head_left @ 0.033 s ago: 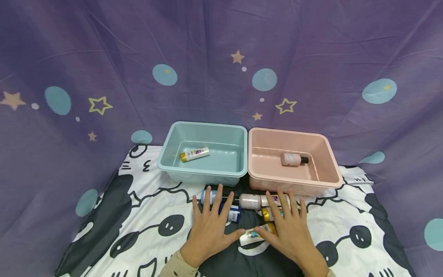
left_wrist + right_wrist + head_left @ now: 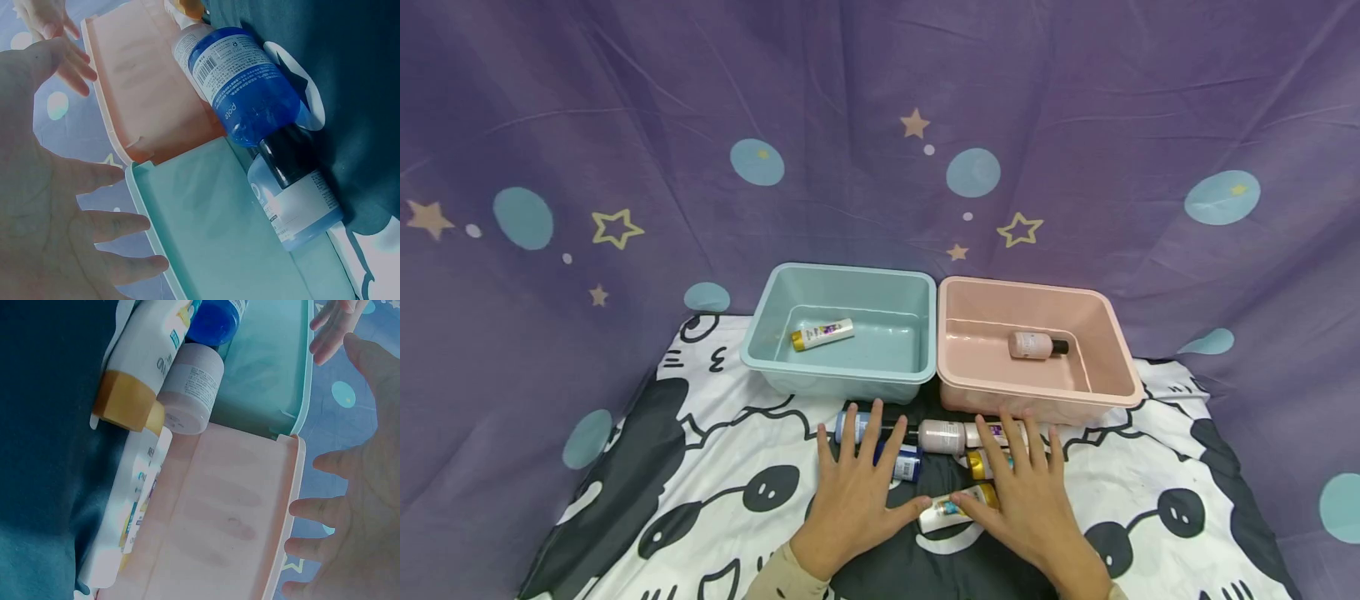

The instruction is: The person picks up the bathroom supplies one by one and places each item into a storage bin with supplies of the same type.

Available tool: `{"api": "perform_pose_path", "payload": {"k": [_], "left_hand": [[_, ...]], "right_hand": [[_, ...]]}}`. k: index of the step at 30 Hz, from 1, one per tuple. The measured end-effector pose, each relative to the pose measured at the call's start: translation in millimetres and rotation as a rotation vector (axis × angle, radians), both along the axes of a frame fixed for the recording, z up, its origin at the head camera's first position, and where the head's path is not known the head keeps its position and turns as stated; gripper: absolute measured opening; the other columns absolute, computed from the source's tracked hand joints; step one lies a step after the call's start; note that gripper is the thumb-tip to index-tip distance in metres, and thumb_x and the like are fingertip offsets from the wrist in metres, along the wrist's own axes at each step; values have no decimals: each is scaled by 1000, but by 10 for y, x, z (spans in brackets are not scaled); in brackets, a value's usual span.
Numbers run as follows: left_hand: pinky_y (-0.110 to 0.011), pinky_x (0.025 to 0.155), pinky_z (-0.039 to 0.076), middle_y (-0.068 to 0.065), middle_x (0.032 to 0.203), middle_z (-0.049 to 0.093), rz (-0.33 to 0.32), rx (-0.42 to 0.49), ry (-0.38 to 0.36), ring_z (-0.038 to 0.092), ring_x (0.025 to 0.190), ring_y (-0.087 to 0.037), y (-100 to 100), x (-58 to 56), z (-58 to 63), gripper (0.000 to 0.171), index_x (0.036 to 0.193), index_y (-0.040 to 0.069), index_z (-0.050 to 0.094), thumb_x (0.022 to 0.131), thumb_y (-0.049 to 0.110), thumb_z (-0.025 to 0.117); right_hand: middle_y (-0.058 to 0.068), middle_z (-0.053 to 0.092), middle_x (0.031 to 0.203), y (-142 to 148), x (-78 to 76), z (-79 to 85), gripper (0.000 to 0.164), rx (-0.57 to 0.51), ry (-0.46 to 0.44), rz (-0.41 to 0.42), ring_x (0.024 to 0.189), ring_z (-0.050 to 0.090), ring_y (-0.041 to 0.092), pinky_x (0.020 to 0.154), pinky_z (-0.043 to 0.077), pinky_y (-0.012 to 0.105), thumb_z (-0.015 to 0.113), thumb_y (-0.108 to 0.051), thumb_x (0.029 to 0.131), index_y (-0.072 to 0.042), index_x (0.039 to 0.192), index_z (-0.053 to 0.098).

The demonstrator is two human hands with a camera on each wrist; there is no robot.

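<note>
Shifted since the earlier frame: out past the left hand [image 2: 857,500], the purple star-print curtain [image 2: 865,67] has stirred slightly; all else holds its place.
Black-and-white cartoon-print cloth [image 2: 722,475]: spread beneath both hands.
Pink bin [image 2: 970,354]: beyond the right hand's [image 2: 1032,504] fingertips, a small black-capped bottle [image 2: 1032,345] lying inside.
Teal bin [image 2: 883,342]: beyond the left fingertips, a gold-capped white tube [image 2: 829,334] lying inside.
Both hands: palms down, fingers straight and spread, gripping nothing; the wrist views show them apart from the goods.
Dark-blue bottle [image 2: 247,94]: below the left forefinger and thumb.
Light-blue bottle [image 2: 294,209]: under the left fingers.
Pale-pink bottle [image 2: 942,437]: on its side between the hands.
Near white tube [image 2: 943,514]: below the two thumb tips, gold cap rightward.
Second gold-capped tube [image 2: 975,464]: under the right forefinger.
</note>
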State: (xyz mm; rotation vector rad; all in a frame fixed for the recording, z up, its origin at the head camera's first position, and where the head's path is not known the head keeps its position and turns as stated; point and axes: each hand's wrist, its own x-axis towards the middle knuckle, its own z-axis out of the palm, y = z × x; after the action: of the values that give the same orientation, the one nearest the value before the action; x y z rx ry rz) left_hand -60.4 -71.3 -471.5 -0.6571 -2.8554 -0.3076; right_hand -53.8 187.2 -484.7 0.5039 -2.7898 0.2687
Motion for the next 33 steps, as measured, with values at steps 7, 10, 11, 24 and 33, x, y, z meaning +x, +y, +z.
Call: {"api": "perform_pose_path", "payload": {"k": [7, 10, 11, 24, 33], "left_hand": [[-82, 101, 15, -15, 165, 13, -3, -12, 12, 3, 149, -44, -9, 2, 0, 99, 159, 20, 31, 84, 82, 51], [-82, 102, 15, -16, 165, 15, -6, -5, 24, 5, 149, -44, -16, -7, 7, 99, 159, 19, 33, 84, 82, 49], [-82, 102, 16, -17, 164, 17, -6, -4, 31, 6, 149, -44, -20, -12, 11, 98, 158, 19, 33, 85, 82, 48], [-65, 100, 39, -26, 147, 44, 25, 202, 223, 42, 133, -45, -243, -182, 152, 83, 148, 4, 47, 89, 56, 70], [-64, 96, 45, -30, 143, 45, 97, 330, 282, 46, 128, -48, -575, -404, 237, 76, 145, -4, 47, 90, 39, 76]], "right_hand": [[22, 28, 158, 4, -3, 6, 104, -2, 5, 0, 147, 13, 46, 110, 11, 73, 55, -83, 80, -20, 159, 29], [23, 28, 158, 16, -7, 17, 105, -3, 13, -1, 146, 15, 47, 110, 10, 73, 55, -83, 80, -18, 159, 31], [23, 28, 158, 21, -9, 21, 105, -7, 15, 0, 145, 16, 48, 110, 10, 72, 56, -83, 80, -18, 158, 32], [25, 34, 153, 151, -51, 46, 96, -109, 60, 12, 140, 27, 47, 108, 20, 69, 51, -75, 89, -7, 155, 37], [29, 38, 148, 278, -79, 36, 86, -236, 61, -2, 131, 38, 51, 100, 32, 69, 75, -43, 88, 4, 150, 39]]}}
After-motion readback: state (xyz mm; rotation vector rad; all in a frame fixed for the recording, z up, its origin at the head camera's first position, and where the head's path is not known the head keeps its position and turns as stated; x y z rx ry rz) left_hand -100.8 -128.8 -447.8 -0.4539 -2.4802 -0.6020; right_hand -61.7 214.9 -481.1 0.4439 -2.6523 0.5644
